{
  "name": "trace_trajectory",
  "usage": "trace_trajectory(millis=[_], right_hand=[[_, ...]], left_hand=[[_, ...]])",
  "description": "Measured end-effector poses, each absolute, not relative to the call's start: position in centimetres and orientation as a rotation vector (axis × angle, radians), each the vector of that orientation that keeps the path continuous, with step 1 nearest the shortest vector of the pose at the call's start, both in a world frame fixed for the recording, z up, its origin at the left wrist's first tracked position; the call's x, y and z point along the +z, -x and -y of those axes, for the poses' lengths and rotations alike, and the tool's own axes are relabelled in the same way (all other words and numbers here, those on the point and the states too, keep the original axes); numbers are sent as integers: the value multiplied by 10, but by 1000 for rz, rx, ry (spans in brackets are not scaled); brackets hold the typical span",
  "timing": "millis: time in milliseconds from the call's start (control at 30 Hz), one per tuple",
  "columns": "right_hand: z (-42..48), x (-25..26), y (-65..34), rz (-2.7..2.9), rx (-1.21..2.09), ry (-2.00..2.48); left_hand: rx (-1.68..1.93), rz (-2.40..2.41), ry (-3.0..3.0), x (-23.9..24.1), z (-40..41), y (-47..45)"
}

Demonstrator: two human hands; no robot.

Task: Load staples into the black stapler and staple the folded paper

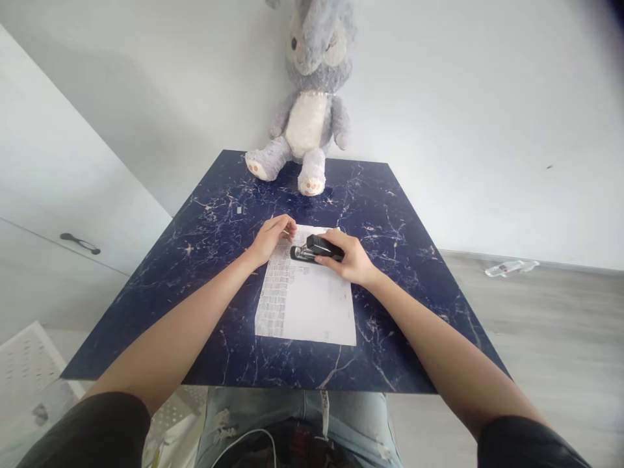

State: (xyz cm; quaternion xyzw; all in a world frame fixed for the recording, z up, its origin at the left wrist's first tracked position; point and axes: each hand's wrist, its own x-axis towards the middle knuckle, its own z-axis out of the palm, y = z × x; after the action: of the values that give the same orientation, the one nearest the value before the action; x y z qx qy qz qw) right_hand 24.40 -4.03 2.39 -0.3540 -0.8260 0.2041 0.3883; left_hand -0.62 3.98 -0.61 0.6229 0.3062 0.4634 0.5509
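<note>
My right hand (355, 259) is closed around a black stapler (325, 247), thumb on the near side and fingers over the far side. The stapler's front points left, with bright metal showing between its top and its base. It is over the upper part of a sheet of paper (319, 305), which has printed blocks along its left side. My left hand (275, 239) is at the sheet's upper left corner, close to the stapler's front. Its fingers are curled inward; whatever they may pinch is too small to make out.
The paper lies on a dark blue marbled table (390, 325). A grey plush toy (312, 117) sits at the far edge against the wall. A small pale piece (239, 210) lies left of my left hand. Clear plastic (509, 268) is on the floor at right.
</note>
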Motion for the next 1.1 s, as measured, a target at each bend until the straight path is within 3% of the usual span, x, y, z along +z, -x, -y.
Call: trace_trajectory(millis=[233, 533, 900, 1100], right_hand=[[23, 5, -248, 2021, 544, 1037], [12, 15, -280, 1733, 1419, 893], [5, 11, -286, 1546, 1712, 624], [5, 13, -291, 1593, 1669, 614]], left_hand=[[1024, -690, -1500, 0, -35, 4], [929, -767, -1461, -6, -36, 2], [1050, -794, -1524, -6, -38, 3], [1139, -810, -1452, -10, -41, 3]])
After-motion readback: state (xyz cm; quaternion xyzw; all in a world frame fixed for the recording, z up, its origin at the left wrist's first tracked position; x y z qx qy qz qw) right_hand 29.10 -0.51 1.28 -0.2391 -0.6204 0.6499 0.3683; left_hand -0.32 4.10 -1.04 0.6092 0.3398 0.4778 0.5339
